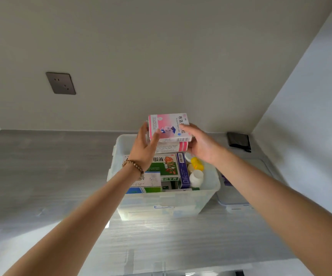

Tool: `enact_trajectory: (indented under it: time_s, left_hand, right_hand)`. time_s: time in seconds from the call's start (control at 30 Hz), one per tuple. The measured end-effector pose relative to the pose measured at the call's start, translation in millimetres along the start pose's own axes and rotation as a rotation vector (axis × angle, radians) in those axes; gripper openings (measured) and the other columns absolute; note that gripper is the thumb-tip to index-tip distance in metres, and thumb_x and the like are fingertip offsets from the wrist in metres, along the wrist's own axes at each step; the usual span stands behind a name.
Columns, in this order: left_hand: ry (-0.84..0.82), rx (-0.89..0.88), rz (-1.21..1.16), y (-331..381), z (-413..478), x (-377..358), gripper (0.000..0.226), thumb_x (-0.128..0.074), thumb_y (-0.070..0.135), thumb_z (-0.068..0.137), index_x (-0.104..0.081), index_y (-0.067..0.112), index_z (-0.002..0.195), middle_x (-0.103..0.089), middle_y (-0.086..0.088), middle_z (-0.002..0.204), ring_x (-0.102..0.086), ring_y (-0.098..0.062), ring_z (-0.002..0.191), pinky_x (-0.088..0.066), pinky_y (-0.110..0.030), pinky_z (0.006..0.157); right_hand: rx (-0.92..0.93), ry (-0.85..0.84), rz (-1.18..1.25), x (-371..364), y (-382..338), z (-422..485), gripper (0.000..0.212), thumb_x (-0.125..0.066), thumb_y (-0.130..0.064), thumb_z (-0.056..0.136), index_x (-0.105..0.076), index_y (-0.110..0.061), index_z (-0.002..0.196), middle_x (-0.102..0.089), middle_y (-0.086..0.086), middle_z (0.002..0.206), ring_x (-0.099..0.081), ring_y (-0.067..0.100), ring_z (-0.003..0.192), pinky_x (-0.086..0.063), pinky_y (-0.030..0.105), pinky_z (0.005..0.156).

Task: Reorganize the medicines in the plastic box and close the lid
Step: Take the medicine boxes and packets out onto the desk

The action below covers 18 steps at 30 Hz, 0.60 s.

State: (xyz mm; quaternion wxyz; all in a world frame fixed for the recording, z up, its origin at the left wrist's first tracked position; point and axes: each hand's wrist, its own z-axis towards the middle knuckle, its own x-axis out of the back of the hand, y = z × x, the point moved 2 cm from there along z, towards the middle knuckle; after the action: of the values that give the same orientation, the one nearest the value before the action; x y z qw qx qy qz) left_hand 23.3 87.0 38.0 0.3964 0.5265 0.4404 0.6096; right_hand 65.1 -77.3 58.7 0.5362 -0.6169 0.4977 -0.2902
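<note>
Above the far end of the open plastic box, both hands hold a stack of two medicine cartons: the left hand has its fingers spread against the pink-and-white carton, and the right hand curls around the red-striped carton beneath. Below the fingers, more medicines fill the box on the grey counter. Right of it lies the lid.
</note>
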Motion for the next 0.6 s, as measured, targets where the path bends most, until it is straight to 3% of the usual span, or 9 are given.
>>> enact_trajectory:
  time_s: [0.1,0.2,0.3,0.4,0.47,0.53,0.6]
  left_hand:
    - [-0.072,0.11,-0.175,23.6,0.4,-47.4,0.065,-0.046,0.052,0.086,-0.029,0.021,0.14,-0.044,-0.005,0.142,-0.046,-0.025,0.126,-0.044,-0.045,0.099]
    - [-0.228,0.199,-0.287,39.8,-5.5,-100.5,0.056,-0.057,0.047,0.083,-0.041,0.018,0.129,-0.056,-0.009,0.129,-0.06,-0.028,0.109,-0.056,-0.031,0.07]
    - [-0.369,0.257,-0.366,49.9,-20.6,-157.6,0.048,-0.064,0.039,0.082,-0.047,0.015,0.12,-0.062,-0.014,0.119,-0.063,-0.033,0.103,-0.057,-0.04,0.078]
    - [-0.458,0.303,-0.354,42.9,-41.7,-213.5,0.049,-0.065,0.031,0.083,-0.045,0.009,0.122,-0.062,-0.011,0.119,-0.064,-0.028,0.102,-0.055,-0.044,0.084]
    - [-0.498,0.361,-0.334,29.1,-54.5,-246.2,0.05,-0.069,0.029,0.08,-0.046,0.007,0.119,-0.062,-0.012,0.119,-0.065,-0.026,0.1,-0.055,-0.044,0.085]
    - [-0.54,0.45,-0.342,11.5,-66.3,-271.7,0.043,-0.068,0.023,0.082,-0.051,0.004,0.116,-0.063,-0.009,0.115,-0.066,-0.017,0.087,-0.058,-0.03,0.071]
    - [-0.585,0.56,-0.358,-4.5,-79.7,-290.9,0.035,-0.064,0.018,0.085,-0.055,0.003,0.115,-0.065,-0.006,0.106,-0.062,-0.009,0.077,-0.055,-0.02,0.062]
  right_hand:
    - [0.025,0.057,-0.03,51.7,-11.9,-32.9,0.041,-0.062,-0.031,0.082,-0.054,-0.017,0.121,-0.065,0.011,0.113,-0.06,0.024,0.104,-0.048,0.039,0.093]
    - [0.019,0.107,-0.017,109.4,-11.9,-69.7,0.052,-0.064,-0.032,0.08,-0.052,-0.019,0.129,-0.062,0.012,0.126,-0.057,0.027,0.118,-0.044,0.044,0.101]
    - [0.002,0.11,-0.012,163.4,-0.3,-110.5,0.05,-0.061,-0.031,0.085,-0.049,-0.02,0.132,-0.059,0.013,0.131,-0.054,0.029,0.123,-0.045,0.045,0.102]
    - [-0.042,0.118,-0.015,207.4,21.1,-150.0,0.067,-0.075,-0.039,0.071,-0.05,-0.019,0.131,-0.063,0.011,0.125,-0.062,0.026,0.113,-0.055,0.036,0.087]
    - [-0.087,0.159,-0.037,231.5,42.8,-167.9,0.053,-0.066,-0.035,0.08,-0.052,-0.021,0.129,-0.066,0.01,0.12,-0.063,0.026,0.109,-0.052,0.036,0.088]
    - [-0.144,0.242,-0.052,252.1,68.1,-178.7,0.034,-0.053,-0.025,0.09,-0.057,-0.019,0.123,-0.069,0.008,0.112,-0.064,0.025,0.103,-0.05,0.034,0.086]
    - [-0.209,0.3,-0.066,268.4,97.8,-184.3,0.027,-0.051,-0.022,0.091,-0.06,-0.015,0.116,-0.069,0.01,0.108,-0.063,0.025,0.1,-0.049,0.032,0.08]
